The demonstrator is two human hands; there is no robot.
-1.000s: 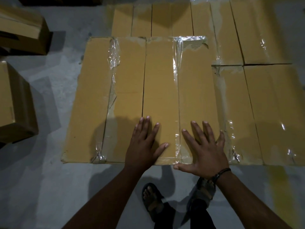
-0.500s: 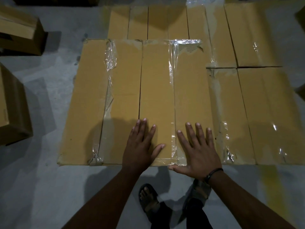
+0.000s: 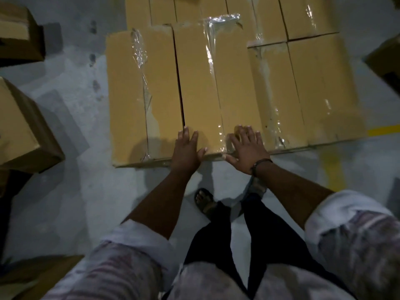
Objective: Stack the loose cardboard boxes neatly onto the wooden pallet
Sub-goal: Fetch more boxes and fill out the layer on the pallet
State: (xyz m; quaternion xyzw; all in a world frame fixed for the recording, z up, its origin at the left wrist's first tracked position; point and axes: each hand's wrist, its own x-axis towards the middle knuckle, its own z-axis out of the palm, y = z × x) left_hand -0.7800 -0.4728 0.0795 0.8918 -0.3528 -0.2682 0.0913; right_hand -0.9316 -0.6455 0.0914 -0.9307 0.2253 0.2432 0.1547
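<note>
Hands (image 3: 186,149) press smooth, taped cardboard box (image 3: 199,83).

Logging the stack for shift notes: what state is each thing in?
left hand, open, flat on taped box.
right hand, open, flat on the same box.
taped box, closed, lying flat.
clear tape, wrinkled, lifting in places.
loose box, on the floor, apart from the stack.

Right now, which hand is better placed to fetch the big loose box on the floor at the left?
Probably the left hand: it rests flat on the taped box on the side nearer the loose box. The right hand would cross the body.
</note>
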